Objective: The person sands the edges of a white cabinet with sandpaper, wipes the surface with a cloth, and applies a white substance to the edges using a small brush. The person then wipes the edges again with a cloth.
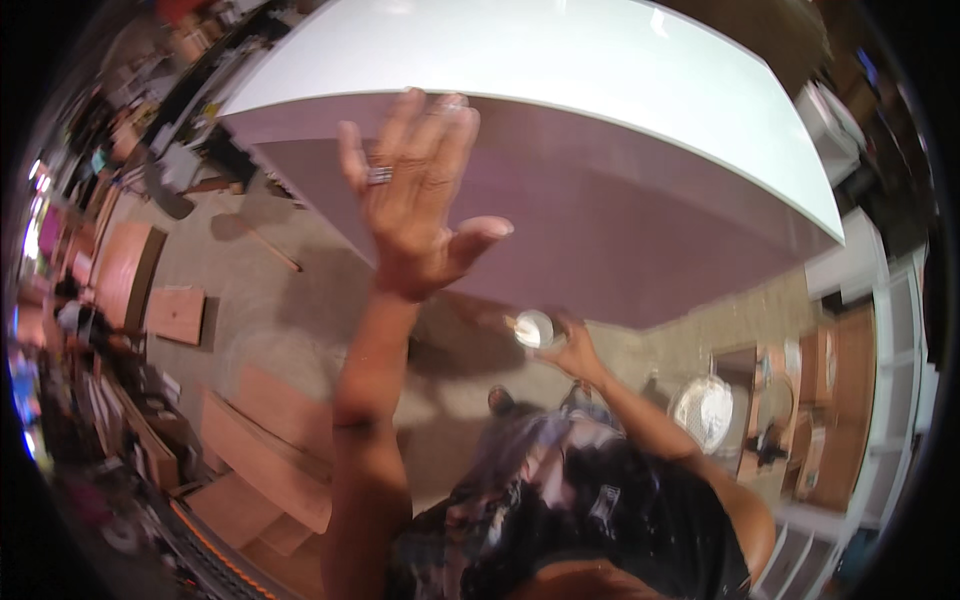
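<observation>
My left hand (412, 205) is raised with its fingers spread and a ring on one finger. It is in front of the pinkish-grey face of a large box-like piece (620, 220), close below its white top (520, 50). Whether the palm touches that face, I cannot tell. Lower down, my right hand (572, 355) is wrapped around a small round cup (534, 329) that looks white inside. Something thin and light brown shows at the cup's left rim, too blurred to name. The cup is near the lower edge of the big piece, apart from my left hand.
Flat brown boards (260, 440) lie on the floor at the lower left, and a brown panel (177, 314) lies farther off. A long-handled tool (268, 243) rests on the concrete. At the right are a round pale bucket-like thing (703, 412) and white shelving (895, 370).
</observation>
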`<state>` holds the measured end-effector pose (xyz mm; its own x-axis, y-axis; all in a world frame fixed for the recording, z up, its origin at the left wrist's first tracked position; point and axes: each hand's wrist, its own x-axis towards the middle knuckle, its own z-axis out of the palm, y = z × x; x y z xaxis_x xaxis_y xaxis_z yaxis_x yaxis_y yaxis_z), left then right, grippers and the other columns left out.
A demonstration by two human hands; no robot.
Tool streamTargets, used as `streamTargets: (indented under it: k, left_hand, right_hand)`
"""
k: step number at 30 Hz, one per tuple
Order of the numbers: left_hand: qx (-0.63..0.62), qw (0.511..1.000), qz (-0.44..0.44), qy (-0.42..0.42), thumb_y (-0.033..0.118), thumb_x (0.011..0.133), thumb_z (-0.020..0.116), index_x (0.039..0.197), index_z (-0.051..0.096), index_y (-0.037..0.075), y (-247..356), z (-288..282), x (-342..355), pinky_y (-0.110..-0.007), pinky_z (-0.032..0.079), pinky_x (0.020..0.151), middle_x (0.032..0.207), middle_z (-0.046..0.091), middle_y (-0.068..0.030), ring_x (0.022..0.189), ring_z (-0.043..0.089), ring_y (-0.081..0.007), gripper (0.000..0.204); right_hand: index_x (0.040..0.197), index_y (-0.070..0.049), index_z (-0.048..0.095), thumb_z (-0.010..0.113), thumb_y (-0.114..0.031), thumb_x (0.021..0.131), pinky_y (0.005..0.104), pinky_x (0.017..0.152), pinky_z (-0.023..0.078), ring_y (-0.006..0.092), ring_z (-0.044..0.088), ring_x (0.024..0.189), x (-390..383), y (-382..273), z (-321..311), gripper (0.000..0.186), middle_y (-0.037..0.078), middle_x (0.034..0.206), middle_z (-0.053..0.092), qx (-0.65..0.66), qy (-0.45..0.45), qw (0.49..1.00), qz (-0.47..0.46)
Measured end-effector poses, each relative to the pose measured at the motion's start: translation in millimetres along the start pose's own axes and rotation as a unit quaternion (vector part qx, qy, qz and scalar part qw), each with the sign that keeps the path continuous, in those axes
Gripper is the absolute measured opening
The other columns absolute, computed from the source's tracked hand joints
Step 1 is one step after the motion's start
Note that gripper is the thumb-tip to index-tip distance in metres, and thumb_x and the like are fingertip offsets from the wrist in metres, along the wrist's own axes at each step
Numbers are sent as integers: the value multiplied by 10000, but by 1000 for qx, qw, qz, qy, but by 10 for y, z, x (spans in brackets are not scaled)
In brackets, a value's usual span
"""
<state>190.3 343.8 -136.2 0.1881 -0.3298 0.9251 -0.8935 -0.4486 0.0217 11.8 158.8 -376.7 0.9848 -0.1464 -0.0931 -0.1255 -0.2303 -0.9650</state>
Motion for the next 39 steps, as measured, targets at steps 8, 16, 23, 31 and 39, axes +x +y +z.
streamTargets:
  k: [8,16,23,31,39]
  left_hand:
    - [-256,925,-270,-73,411,1079,380,1112,677,-80,447,130,-1788,-372,515,837,965,691,-164,897,650,-247,575]
    - [-95,476,-705,-517,264,1031,507,1089,715,-7,1062,-686,-5704,-388,521,808,901,720,-123,833,670,-243,346]
    - [-134,426,-663,-601,301,1010,538,1111,713,1,725,-550,-5648,-393,519,811,913,719,-134,847,672,-246,361]
    - [-252,492,-581,-598,342,987,572,1137,711,11,1149,240,-5134,-399,517,814,927,719,-148,864,674,-250,389]
    - [-324,494,-363,-721,349,949,629,1212,689,17,2653,2016,-4565,-407,511,859,1003,742,-173,923,696,-268,428]
  right_hand:
    - [1278,-97,583,869,-174,679,383,968,527,266,637,1139,713,1452,-316,669,126,1210,653,-79,180,979,-57]
    - [1299,-87,595,859,-297,673,441,946,511,320,644,1117,1376,1966,-344,711,157,1160,679,-225,263,938,-15]
    - [1503,23,302,812,-226,713,464,900,501,373,637,1030,1231,1777,-462,972,214,1093,656,-219,261,937,77]
    - [1490,-14,318,734,-261,815,496,971,439,356,542,1165,311,1696,-320,831,207,1253,556,-140,268,951,-65]
    - [1135,-59,646,699,-311,841,451,761,536,337,691,879,-1768,2577,-1393,391,153,970,711,-87,-10,996,30]
